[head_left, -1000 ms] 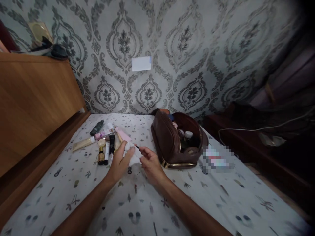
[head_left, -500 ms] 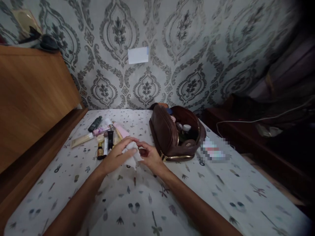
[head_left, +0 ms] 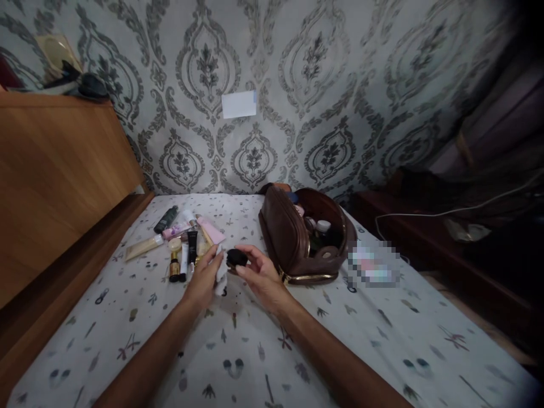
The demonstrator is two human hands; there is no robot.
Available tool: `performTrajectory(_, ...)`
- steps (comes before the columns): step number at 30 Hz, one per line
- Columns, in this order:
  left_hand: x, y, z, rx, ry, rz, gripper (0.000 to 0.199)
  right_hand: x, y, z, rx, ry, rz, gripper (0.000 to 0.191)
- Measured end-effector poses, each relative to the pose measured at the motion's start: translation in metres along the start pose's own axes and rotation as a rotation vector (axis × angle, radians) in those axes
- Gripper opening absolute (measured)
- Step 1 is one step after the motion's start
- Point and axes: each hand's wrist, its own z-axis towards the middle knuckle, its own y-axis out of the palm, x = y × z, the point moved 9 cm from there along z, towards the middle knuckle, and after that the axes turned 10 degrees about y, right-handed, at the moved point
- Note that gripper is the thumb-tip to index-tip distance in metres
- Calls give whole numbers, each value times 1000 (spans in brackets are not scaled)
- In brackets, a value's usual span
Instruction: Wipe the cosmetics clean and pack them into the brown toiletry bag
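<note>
My left hand (head_left: 203,281) is closed on a crumpled white wipe (head_left: 221,272). Between the thumb and fingers of my right hand (head_left: 264,277) is a small, round black item (head_left: 236,258), perhaps a lid or compact; its exact kind I cannot tell. The two hands are close together above the patterned sheet, with the wipe just left of the black item. Beyond my left hand lies a group of cosmetics: a pink tube (head_left: 211,230), a black tube (head_left: 192,245), a small gold-and-black bottle (head_left: 174,268) and a beige tube (head_left: 144,247).
To the right of my hands stands an open brown cosmetic bag (head_left: 284,232) holding a white-capped jar (head_left: 323,226) and other items. A blurred-out packet (head_left: 372,264) lies beside it. Wooden furniture (head_left: 63,192) borders the left; a patterned wall (head_left: 272,141) rises behind.
The wipe, earlier wrapped between both hands, is now in the left hand only. The black item has come into view in my right hand, and the hands are slightly farther apart.
</note>
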Motion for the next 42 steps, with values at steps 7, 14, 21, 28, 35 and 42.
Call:
performTrajectory(7,25,22,-18,-169,259,287,38,0,-22,7,145,-76,-167,46)
performTrajectory(14,36,17,-14,-203,346,357,30,2,-17,11,40,-88,-324,44)
performTrajectory(21,16,1,-3,-77,125,60,31,7,5,4,-163,-5,-313,49)
performTrajectory(28,0,7,-8,-24,-49,-113,44,13,3,3,-124,50,-182,46)
performTrajectory(35,-8,3,-13,-28,25,12,50,11,-6,7,2,-12,-99,47)
performTrajectory(42,10,16,-19,-240,245,331,36,5,-12,5,94,-17,-207,47)
